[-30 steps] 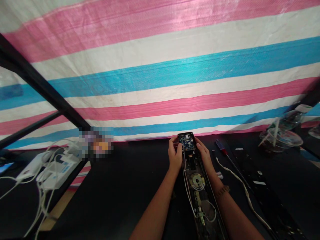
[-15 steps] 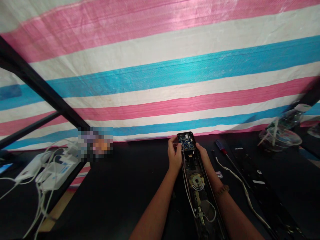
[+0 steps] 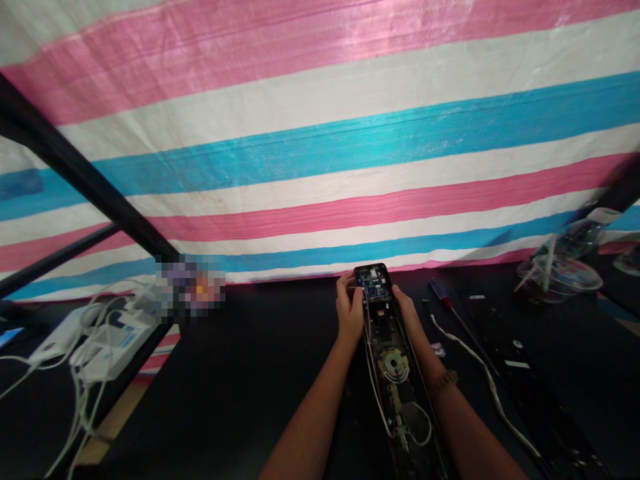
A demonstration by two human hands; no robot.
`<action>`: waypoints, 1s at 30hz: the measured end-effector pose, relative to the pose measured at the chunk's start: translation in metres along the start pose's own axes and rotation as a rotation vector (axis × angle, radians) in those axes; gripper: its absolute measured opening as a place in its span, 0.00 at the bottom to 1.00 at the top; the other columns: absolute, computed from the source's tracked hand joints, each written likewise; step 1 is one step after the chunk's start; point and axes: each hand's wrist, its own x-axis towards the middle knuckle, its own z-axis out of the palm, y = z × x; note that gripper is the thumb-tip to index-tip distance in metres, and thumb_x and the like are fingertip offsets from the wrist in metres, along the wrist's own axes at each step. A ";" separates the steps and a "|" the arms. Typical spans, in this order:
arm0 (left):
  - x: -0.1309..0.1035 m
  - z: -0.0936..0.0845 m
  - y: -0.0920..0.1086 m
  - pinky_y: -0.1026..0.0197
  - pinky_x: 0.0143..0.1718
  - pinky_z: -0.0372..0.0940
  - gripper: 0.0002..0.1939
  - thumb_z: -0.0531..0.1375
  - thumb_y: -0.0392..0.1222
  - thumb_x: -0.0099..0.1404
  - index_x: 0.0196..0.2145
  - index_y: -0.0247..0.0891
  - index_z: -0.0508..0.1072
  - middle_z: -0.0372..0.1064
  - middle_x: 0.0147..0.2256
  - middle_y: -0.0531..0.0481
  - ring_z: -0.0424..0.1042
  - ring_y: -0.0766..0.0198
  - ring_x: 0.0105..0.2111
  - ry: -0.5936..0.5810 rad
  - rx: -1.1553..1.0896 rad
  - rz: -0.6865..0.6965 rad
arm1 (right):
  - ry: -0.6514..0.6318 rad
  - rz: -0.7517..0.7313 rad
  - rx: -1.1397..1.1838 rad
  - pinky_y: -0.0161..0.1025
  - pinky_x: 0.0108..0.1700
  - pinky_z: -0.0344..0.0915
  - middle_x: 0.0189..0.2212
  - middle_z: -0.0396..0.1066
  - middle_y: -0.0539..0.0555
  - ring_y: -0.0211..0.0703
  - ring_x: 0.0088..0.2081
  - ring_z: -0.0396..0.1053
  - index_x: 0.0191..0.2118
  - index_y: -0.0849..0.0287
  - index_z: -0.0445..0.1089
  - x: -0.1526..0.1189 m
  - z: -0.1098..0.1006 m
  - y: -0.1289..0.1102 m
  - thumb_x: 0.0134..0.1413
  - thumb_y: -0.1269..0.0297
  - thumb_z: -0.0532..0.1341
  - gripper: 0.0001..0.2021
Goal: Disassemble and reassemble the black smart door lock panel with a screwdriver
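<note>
Casing, lying open, is held at its far end between the left hand and the right hand; neither is nearer. Its long axis is run toward the near edge of view, veering slightly right. Its left edge is gripped by partly closed left fingers, thumb placed beside the board. Its right edge is clasped by the right hand, fingers hidden. Whether it is raised off the table cannot be told. Right of the casing, a cable, a screwdriver and a panel are noted; farther right, a bowl. Well left of it, a power strip is seen.
</note>
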 end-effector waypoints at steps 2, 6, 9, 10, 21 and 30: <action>0.000 0.000 0.000 0.57 0.51 0.66 0.17 0.53 0.42 0.68 0.54 0.41 0.64 0.72 0.48 0.44 0.72 0.59 0.49 -0.010 -0.018 -0.012 | 0.006 -0.002 0.010 0.42 0.33 0.69 0.27 0.79 0.55 0.51 0.30 0.74 0.30 0.58 0.77 0.000 0.000 0.001 0.44 0.35 0.63 0.27; -0.001 0.000 0.001 0.57 0.50 0.66 0.16 0.54 0.41 0.68 0.53 0.41 0.65 0.72 0.47 0.45 0.73 0.59 0.47 -0.004 -0.032 -0.032 | -0.043 0.023 0.081 0.43 0.34 0.70 0.28 0.79 0.55 0.51 0.30 0.75 0.32 0.59 0.78 0.002 0.000 0.002 0.44 0.37 0.64 0.26; 0.000 0.000 0.000 0.57 0.49 0.67 0.16 0.54 0.41 0.68 0.53 0.40 0.64 0.72 0.46 0.45 0.73 0.60 0.46 -0.009 -0.041 -0.055 | -0.018 0.013 0.058 0.43 0.36 0.69 0.28 0.79 0.55 0.51 0.31 0.75 0.31 0.59 0.78 0.003 -0.001 0.002 0.45 0.38 0.64 0.26; 0.000 0.000 -0.001 0.57 0.49 0.67 0.16 0.54 0.42 0.68 0.53 0.40 0.64 0.73 0.45 0.45 0.73 0.60 0.46 -0.010 -0.039 -0.062 | -0.004 0.004 0.038 0.43 0.36 0.69 0.28 0.79 0.55 0.51 0.31 0.75 0.31 0.59 0.78 0.003 -0.002 0.002 0.45 0.38 0.64 0.25; 0.001 0.000 -0.007 0.57 0.49 0.67 0.16 0.55 0.43 0.68 0.52 0.40 0.66 0.72 0.44 0.45 0.73 0.60 0.45 0.003 -0.040 -0.098 | -0.012 -0.101 0.037 0.46 0.48 0.68 0.35 0.80 0.55 0.54 0.43 0.75 0.37 0.58 0.78 0.017 -0.003 0.010 0.44 0.41 0.64 0.25; 0.007 -0.001 -0.020 0.54 0.53 0.64 0.15 0.56 0.43 0.67 0.50 0.38 0.68 0.72 0.50 0.41 0.72 0.57 0.50 0.035 0.079 -0.201 | 0.135 -0.116 0.002 0.46 0.50 0.68 0.46 0.78 0.57 0.54 0.48 0.73 0.47 0.58 0.77 0.014 -0.005 0.009 0.45 0.51 0.67 0.24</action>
